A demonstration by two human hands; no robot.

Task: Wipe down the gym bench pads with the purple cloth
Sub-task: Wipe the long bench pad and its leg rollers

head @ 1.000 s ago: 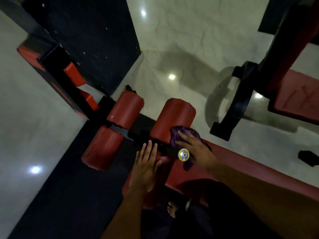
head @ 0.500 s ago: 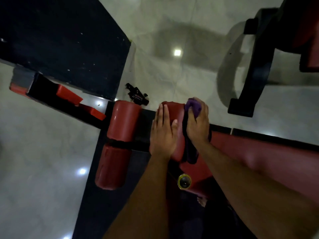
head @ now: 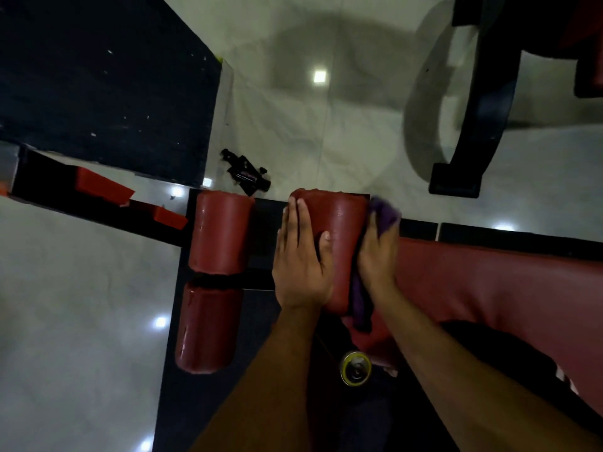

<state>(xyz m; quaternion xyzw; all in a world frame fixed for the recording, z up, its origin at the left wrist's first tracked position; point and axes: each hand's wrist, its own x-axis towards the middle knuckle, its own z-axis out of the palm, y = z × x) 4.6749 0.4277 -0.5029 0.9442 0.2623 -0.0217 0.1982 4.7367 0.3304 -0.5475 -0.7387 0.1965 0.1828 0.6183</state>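
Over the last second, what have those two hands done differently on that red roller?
The left hand left the bench frame and now rests flat on the red roller pad. The right hand carried the purple cloth from the roller's near end along its right side. The other rollers and the yellow-rimmed can stayed put.

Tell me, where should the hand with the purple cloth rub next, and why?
Probably drag the purple cloth across the top of the red roller pad. The right hand presses the cloth against that roller's right side only, the left hand lies flat on its left side as if steadying it, and the strip between the two hands looks uncovered by the cloth.
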